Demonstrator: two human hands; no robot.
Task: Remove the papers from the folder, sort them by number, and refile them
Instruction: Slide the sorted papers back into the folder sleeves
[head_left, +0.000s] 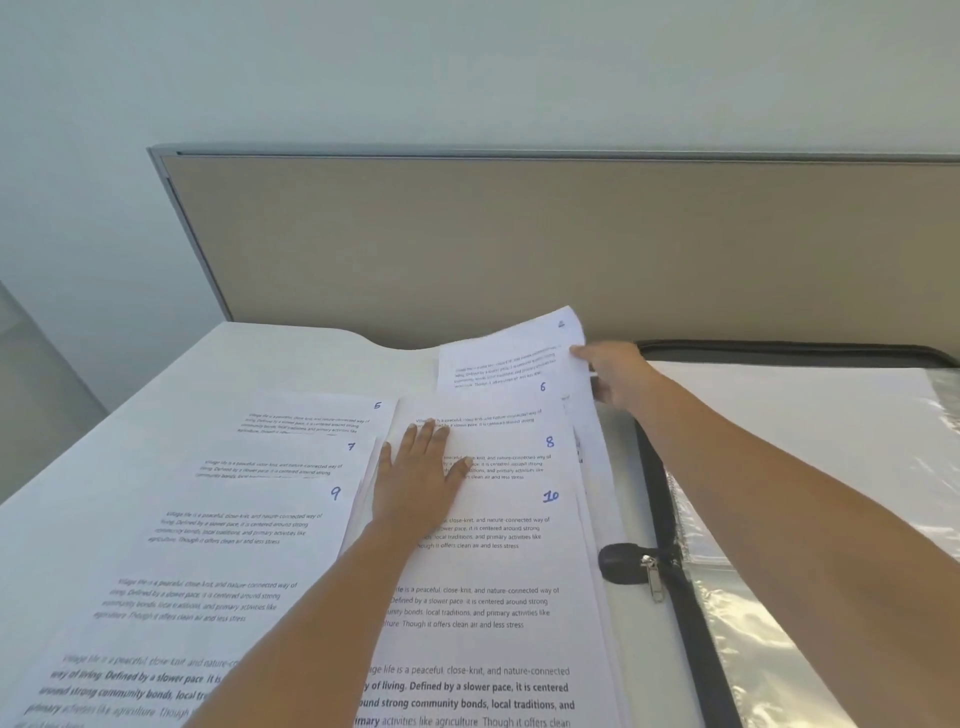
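Observation:
Two fanned columns of numbered white papers lie on the white table. Sheets 5, 7 and 9 form the left column. Sheets 6, 8 and 10 form the right one. My left hand presses flat on the right column. My right hand pinches the right edge of a raised sheet at the far end; its number is too blurred to read. The open black zip folder with clear plastic sleeves lies to the right.
A beige partition panel stands along the table's far edge, with a pale wall above. The folder's zipper pull sits beside the right column. The table's left edge drops off toward the floor.

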